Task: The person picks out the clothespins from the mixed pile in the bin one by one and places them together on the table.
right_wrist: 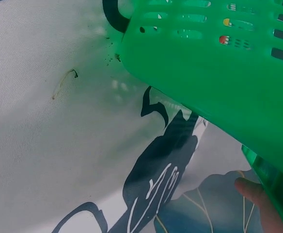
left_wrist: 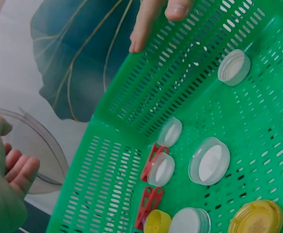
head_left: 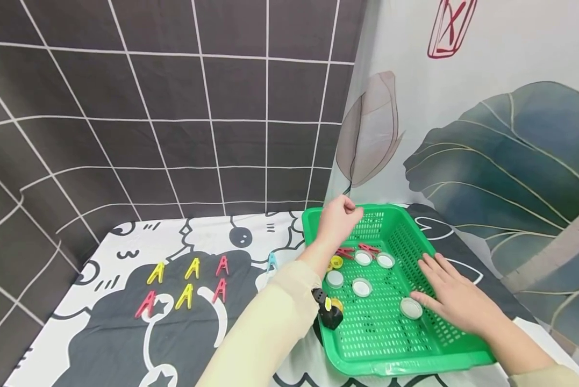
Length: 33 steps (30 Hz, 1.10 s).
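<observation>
My left hand (head_left: 338, 217) is over the back left of a green basket (head_left: 458, 361), its fingers loosely curled with a gap to the thumb. Nothing shows between them in the left wrist view (left_wrist: 8, 167). My right hand (head_left: 456, 295) rests on the basket's right side, fingers straight. Its thumb (right_wrist: 252, 190) shows beside the basket wall in the right wrist view. Inside the basket lie several whitish bottle caps (left_wrist: 209, 161), yellow caps (left_wrist: 256, 218) and two red clothespins (left_wrist: 149, 201) near the back wall. My left forearm hides part of the basket's left side.
Left of the basket, red clothespins (head_left: 146, 304) and yellow clothespins (head_left: 185, 296) lie in two rows on the patterned cloth (head_left: 110, 333). A light blue clothespin (head_left: 272, 262) lies by my left sleeve. Behind stand a dark gridded curtain (head_left: 231, 145) and a white leaf-print one (head_left: 415, 118).
</observation>
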Each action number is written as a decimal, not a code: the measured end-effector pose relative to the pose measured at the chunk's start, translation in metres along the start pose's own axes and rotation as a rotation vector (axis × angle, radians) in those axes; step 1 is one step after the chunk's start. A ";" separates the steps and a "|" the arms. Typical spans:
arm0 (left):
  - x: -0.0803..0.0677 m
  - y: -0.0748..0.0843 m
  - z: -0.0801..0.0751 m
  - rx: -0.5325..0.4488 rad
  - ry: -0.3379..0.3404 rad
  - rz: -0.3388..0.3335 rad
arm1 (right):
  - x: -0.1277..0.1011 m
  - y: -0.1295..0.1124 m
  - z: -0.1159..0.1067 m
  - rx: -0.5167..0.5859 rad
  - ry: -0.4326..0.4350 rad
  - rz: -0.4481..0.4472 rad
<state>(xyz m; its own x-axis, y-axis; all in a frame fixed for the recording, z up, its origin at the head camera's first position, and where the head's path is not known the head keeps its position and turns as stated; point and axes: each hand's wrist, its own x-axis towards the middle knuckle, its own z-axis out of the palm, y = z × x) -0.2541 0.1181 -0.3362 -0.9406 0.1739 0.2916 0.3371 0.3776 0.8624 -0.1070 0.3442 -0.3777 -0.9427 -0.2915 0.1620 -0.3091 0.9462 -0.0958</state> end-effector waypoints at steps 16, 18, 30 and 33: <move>-0.003 -0.010 0.026 0.458 -0.244 0.079 | 0.000 -0.003 0.001 0.001 0.001 0.002; -0.002 -0.011 0.026 0.448 -0.246 0.063 | 0.000 -0.004 0.000 -0.002 0.010 0.001; 0.003 -0.031 0.030 0.438 -0.391 -0.068 | 0.000 -0.005 0.001 -0.019 0.016 -0.002; 0.004 -0.032 0.030 0.486 -0.440 -0.070 | 0.000 -0.005 -0.001 -0.015 0.009 0.004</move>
<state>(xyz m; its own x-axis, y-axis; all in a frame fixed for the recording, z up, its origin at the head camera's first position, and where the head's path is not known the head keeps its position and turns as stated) -0.2670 0.1346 -0.3750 -0.8916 0.4506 -0.0443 0.3520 0.7513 0.5583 -0.1052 0.3397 -0.3764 -0.9427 -0.2867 0.1706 -0.3035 0.9493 -0.0817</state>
